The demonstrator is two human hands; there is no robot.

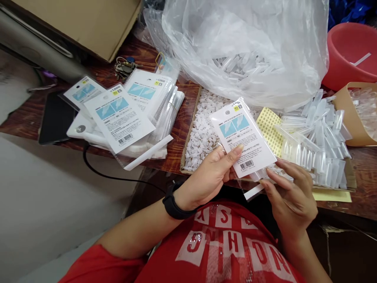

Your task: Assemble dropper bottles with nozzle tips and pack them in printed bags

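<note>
A clear plastic packet (pixel 252 192) with a white printed card (pixel 253 149) in it is in front of my body. My left hand (pixel 210 177) is closed on its lower left side, with the thumb lying on the card. A white strip runs along the packet's bottom flap. At the lower right edge, the fingertips of my right hand (pixel 291 190) pinch the clear plastic. Behind the packet, small white plastic pieces (pixel 203 125) fill a shallow cardboard tray (pixel 193 122). Clear plastic tubes (pixel 321 133) are heaped at the tray's right, beside a yellow dotted sheet (pixel 269 131).
Several similar carded packets (pixel 120 118) are stacked on the left, near a black phone-like slab (pixel 55 118) and keys (pixel 125 67). A big clear bag (pixel 244 35) of plastic pieces covers the tray's back. A red bowl (pixel 341 59) stands far right. The table edge (pixel 173 167) is close.
</note>
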